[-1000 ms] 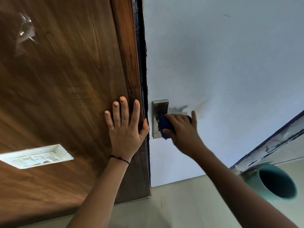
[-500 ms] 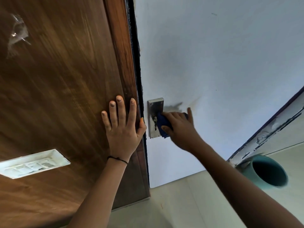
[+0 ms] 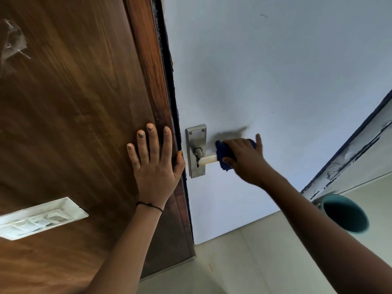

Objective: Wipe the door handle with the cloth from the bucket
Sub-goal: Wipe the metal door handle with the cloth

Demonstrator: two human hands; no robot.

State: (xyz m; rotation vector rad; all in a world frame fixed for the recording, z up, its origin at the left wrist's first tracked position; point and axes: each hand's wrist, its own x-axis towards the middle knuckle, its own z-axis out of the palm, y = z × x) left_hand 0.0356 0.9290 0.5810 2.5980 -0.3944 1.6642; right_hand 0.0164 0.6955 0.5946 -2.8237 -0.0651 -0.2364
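A metal door handle (image 3: 206, 159) sticks out of a steel plate (image 3: 196, 145) on the white door (image 3: 275, 81). My right hand (image 3: 246, 160) is closed around a dark blue cloth (image 3: 222, 154) wrapped over the outer part of the lever, which hides the lever's tip. The bare inner part of the lever shows between cloth and plate. My left hand (image 3: 153, 160) lies flat with fingers spread on the brown wooden panel (image 3: 74, 124), its thumb at the panel's edge beside the plate. A teal bucket (image 3: 345, 213) stands on the floor at the right.
A white switch plate (image 3: 40, 217) is set into the wooden panel at lower left. Pale floor tiles (image 3: 233, 262) lie below the door. A chipped dark-edged frame (image 3: 350, 151) runs diagonally at the right, above the bucket.
My right hand has slid the cloth outward along the lever, away from the plate, uncovering the lever's inner part. My left hand has stayed flat on the wood.
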